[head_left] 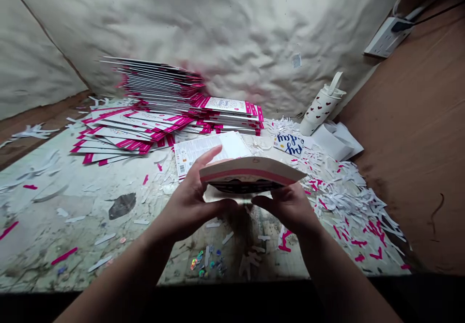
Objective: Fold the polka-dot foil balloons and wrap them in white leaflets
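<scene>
Both my hands grip a bowed piece of printed card above the near middle of the table. Its upper edge is pale, with a pink stripe below it and dark printing on the side turned toward me. My left hand holds the left end, thumb in front and index finger stretched up behind. Around the right end closes my right hand, its thumb at the lower edge and its other fingers mostly hidden. Just behind the card, a white printed sheet with a barcode lies flat, partly covered by my left hand.
At the back left rise piles of white and magenta printed cards. A white tumbler with hearts leans at the back right, near a card with blue lettering. Paper scraps heap at right. A socket strip hangs above.
</scene>
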### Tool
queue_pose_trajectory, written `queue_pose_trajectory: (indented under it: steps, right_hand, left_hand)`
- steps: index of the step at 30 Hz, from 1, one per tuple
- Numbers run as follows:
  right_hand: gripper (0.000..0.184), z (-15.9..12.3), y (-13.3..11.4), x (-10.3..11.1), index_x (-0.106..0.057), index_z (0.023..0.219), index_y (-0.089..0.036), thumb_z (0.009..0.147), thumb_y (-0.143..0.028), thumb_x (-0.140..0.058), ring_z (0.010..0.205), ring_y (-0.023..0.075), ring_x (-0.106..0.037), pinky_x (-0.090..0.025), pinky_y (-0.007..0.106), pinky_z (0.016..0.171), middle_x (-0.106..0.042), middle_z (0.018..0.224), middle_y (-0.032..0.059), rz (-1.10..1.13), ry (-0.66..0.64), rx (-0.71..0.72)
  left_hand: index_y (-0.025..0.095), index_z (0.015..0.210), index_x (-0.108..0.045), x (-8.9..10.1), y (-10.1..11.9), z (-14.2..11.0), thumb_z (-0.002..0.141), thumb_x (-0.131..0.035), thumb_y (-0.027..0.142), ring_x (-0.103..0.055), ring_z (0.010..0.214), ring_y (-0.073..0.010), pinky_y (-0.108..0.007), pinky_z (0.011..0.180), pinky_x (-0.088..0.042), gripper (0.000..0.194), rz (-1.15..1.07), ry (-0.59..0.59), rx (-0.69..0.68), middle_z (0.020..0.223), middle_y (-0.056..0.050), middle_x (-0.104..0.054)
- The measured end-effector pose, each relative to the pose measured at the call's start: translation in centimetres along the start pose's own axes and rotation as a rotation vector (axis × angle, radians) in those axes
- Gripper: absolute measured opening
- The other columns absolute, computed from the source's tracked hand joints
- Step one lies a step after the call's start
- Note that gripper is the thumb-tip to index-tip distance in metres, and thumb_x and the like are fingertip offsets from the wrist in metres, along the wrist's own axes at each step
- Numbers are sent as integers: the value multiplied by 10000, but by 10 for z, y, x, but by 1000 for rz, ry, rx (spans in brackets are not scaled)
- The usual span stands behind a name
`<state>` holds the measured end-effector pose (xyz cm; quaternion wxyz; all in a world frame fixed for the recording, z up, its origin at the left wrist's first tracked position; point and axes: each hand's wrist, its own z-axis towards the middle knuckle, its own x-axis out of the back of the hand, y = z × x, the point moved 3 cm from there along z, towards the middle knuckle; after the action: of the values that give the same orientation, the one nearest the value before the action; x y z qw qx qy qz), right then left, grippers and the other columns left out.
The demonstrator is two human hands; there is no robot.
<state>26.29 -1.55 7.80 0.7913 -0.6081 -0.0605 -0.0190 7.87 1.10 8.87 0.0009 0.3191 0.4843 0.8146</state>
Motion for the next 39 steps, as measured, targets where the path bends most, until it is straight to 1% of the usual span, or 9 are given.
queue_pose_trajectory:
  steps: [4, 7, 11, 14, 17, 26, 30, 34, 39]
  right_hand:
    - [356, 6, -12, 17, -530, 995, -269, 691, -335, -702, 759, 171, -635, -512, 303, 698, -675, 862, 2, 141, 47, 18]
    - [208, 20, -13, 29, -542, 770, -222, 789, -427, -570, 678, 156, -602, -487, 272, 620, -642, 745, 3, -10, 70, 11]
    - [234, 22, -4, 30, -565, 767, -188, 874, -352, -437, 643, 153, -548, -457, 282, 625, -600, 721, 31, -544, 230, 29]
    - [169, 4, 3, 3, -600, 927, -186, 855, -188, -448, 812, 181, -565, -451, 302, 763, -628, 878, 70, -771, 47, 236]
    - [211, -14, 8, -23, -615, 951, -178, 849, -129, -437, 844, 184, -568, -451, 290, 759, -633, 884, 78, -835, -166, 324]
    - [193, -10, 5, -33, -596, 781, -137, 843, -117, -415, 742, 181, -527, -404, 276, 674, -593, 765, 81, -1054, -221, 346]
    - [160, -8, 3, -32, -584, 822, -154, 834, -98, -434, 692, 150, -525, -375, 242, 632, -597, 749, 47, -1086, -345, 270]
    - [139, -10, -7, -44, -570, 742, -147, 789, -71, -464, 619, 170, -507, -322, 263, 535, -583, 698, 58, -1309, -463, 343]
    - [134, 4, -8, -34, -555, 717, -150, 766, -72, -458, 604, 179, -490, -298, 266, 506, -569, 684, 67, -1410, -375, 420]
  left_hand:
    - [221, 1010, -649, 12, 9, -3, 739, -665, 296, -610, 907, -218, -333, 831, -487, 282, -346, 32, 137, 969, -34, -673]
    - [171, 797, -669, 7, 4, -2, 762, -628, 312, -598, 687, -151, -274, 691, -496, 152, -508, -49, 279, 747, -22, -661]
    - [119, 563, -560, -21, -22, -12, 738, -603, 384, -396, 353, -61, -174, 358, -299, 320, -714, -193, 625, 404, 24, -467]
    - [103, 600, -574, -39, -34, -24, 701, -616, 396, -449, 364, -77, -183, 383, -334, 313, -746, -87, 747, 422, -1, -523]
    - [93, 518, -566, -50, -33, -32, 723, -578, 422, -466, 378, -83, -201, 429, -373, 388, -680, -89, 740, 420, -34, -544]
    - [103, 576, -568, -49, -29, -33, 711, -564, 398, -496, 419, -100, -208, 456, -409, 325, -560, -102, 715, 443, -20, -541]
    - [93, 619, -588, -50, -30, -33, 734, -542, 405, -519, 437, -114, -226, 480, -435, 335, -563, -132, 742, 474, -37, -570]
    - [102, 548, -576, -48, -26, -30, 754, -527, 389, -522, 446, -110, -210, 474, -420, 357, -484, -143, 723, 466, -47, -577]
    - [108, 583, -571, -45, -25, -30, 740, -541, 350, -525, 438, -104, -199, 458, -420, 290, -514, -116, 705, 473, -33, -583]
